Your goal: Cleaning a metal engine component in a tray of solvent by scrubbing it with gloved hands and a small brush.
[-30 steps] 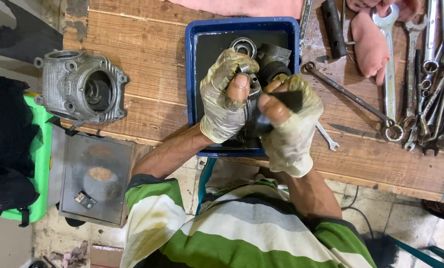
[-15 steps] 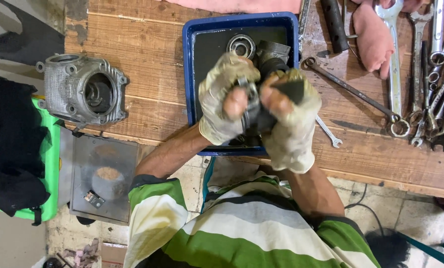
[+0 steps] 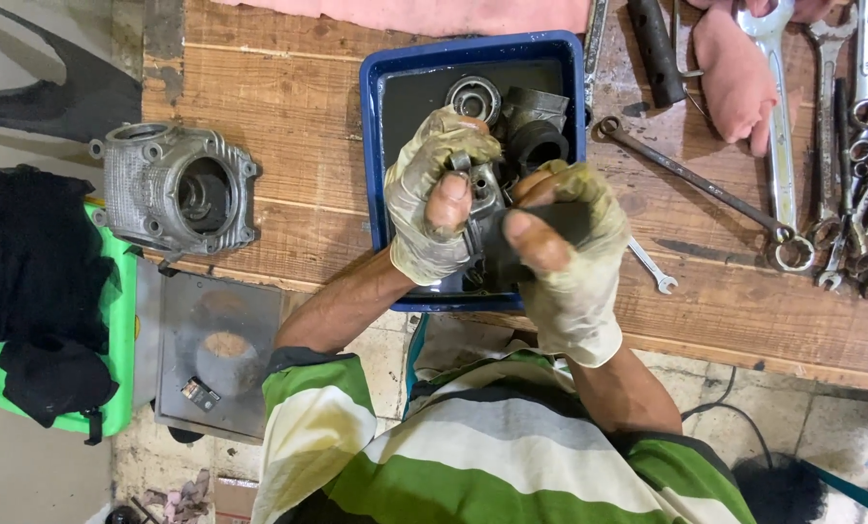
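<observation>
- My left hand (image 3: 439, 199) is clamped around a grey metal engine part (image 3: 480, 199), and my right hand (image 3: 570, 257) is closed on a dark rag (image 3: 511, 254) pressed against that part; both hands meet just above the near end of the blue tray (image 3: 376, 116).
- Both gloves are worn through, with bare fingertips showing. The part looks oily, so I judge it could slip and drop into the tray, splashing the dark liquid there.
- A bare fingertip rubbing on a sharp edge of the casting could get cut if I push hard.
- Inside the tray, beyond my hands, lie a round bearing (image 3: 474, 97) and a black tube piece (image 3: 536, 141); a falling part could knock against them.
- Right of the tray, a long ring spanner (image 3: 696, 180) and a small wrench (image 3: 652, 267) lie on the table (image 3: 288, 58); my right elbow could nudge them off.
- Well to the left of the tray, the cylinder block (image 3: 177, 189) sits near the table's edge, where a bump could tip it off.
</observation>
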